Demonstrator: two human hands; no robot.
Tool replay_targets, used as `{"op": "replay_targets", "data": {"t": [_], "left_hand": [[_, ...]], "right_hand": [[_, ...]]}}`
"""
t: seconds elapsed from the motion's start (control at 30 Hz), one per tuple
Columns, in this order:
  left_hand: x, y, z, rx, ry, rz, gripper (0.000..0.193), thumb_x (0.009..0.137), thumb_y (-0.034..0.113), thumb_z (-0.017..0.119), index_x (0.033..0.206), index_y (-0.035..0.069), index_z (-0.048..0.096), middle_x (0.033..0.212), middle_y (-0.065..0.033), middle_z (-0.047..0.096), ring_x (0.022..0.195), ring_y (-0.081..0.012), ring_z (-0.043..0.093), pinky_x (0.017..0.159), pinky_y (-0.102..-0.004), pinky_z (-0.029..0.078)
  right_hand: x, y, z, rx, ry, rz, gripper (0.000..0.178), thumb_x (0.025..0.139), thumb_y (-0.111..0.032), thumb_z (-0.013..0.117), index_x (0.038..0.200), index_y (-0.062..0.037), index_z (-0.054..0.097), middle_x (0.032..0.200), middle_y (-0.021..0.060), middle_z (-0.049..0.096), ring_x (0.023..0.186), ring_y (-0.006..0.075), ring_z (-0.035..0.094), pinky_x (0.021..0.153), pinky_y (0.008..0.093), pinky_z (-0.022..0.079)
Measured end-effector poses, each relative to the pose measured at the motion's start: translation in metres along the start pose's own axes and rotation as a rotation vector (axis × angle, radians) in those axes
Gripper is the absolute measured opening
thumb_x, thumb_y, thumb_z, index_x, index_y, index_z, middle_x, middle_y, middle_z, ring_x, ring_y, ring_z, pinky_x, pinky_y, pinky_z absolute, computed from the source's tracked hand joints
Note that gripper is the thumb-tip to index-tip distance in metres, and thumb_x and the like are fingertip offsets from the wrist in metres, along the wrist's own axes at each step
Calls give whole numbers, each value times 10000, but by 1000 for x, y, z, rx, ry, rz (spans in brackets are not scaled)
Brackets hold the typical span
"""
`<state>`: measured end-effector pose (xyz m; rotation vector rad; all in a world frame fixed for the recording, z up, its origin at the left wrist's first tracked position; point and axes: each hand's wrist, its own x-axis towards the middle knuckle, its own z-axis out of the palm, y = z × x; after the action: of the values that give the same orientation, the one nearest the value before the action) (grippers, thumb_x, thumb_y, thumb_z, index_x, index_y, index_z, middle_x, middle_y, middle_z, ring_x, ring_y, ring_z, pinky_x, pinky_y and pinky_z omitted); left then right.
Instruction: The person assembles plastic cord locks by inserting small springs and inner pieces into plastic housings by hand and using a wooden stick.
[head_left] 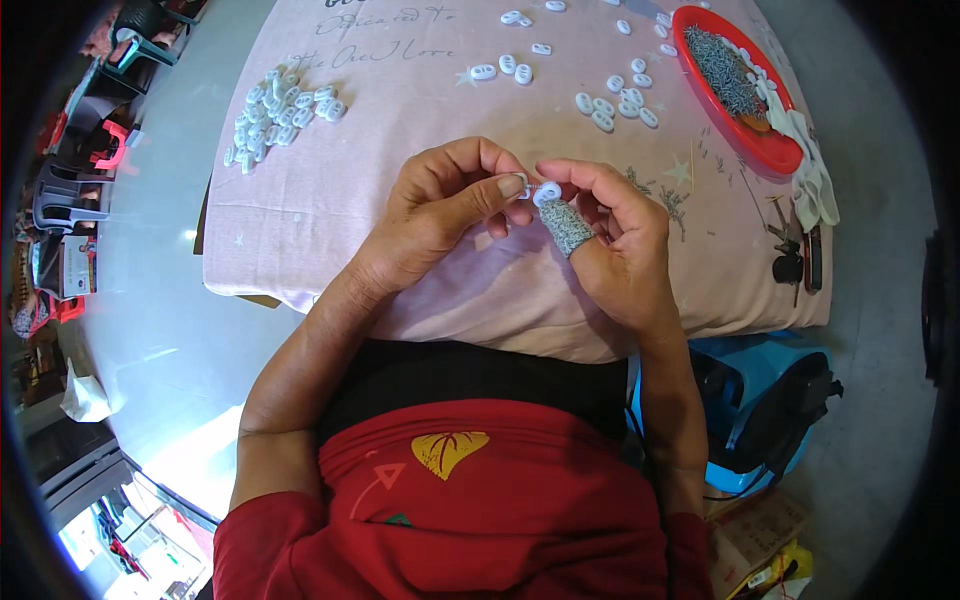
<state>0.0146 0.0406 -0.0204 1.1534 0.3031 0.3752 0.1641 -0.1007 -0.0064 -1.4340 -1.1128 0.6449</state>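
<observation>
My left hand (445, 205) is closed, its thumb and forefinger pinching one end of a small white plastic piece, mostly covered by the fingertips. Opposite it, my right hand (625, 235) grips a white oval piece with holes (547, 193) between thumb and fingers. A grey knitted finger cover (567, 226) wraps the right thumb. Something thin and reddish spans the small gap between the two white pieces; I cannot make out what it is. Both hands are held above the table's near side.
A pink cloth covers the table (400, 120). White oval pieces are heaped (285, 112) at the left, with several scattered at the back. At the right stand a red basin (742, 140) of small metal screws, a white glove (815, 180) and keys (788, 262). Below sits a blue case (760, 400).
</observation>
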Motion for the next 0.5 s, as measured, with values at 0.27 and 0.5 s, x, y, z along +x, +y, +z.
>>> {"op": "replay_targets", "data": {"t": [0.27, 0.5], "left_hand": [[2, -1, 1, 5, -10, 6, 191, 993, 191, 611, 1063, 14, 625, 901, -53, 679, 809, -88, 629, 700, -221, 496], [0, 5, 3, 44, 26, -43, 161, 991, 184, 612, 1047, 33, 625, 895, -30, 671, 716, -57, 590, 599, -190, 454]], "right_hand": [[-3, 1, 3, 108, 42, 53, 334, 851, 65, 601, 1179, 24, 650, 951, 27, 625, 813, 53, 515, 731, 202, 448], [1, -8, -15, -403, -17, -28, 333, 808, 52, 608, 1126, -15, 682, 891, 121, 660, 743, 196, 631, 685, 290, 506]]}}
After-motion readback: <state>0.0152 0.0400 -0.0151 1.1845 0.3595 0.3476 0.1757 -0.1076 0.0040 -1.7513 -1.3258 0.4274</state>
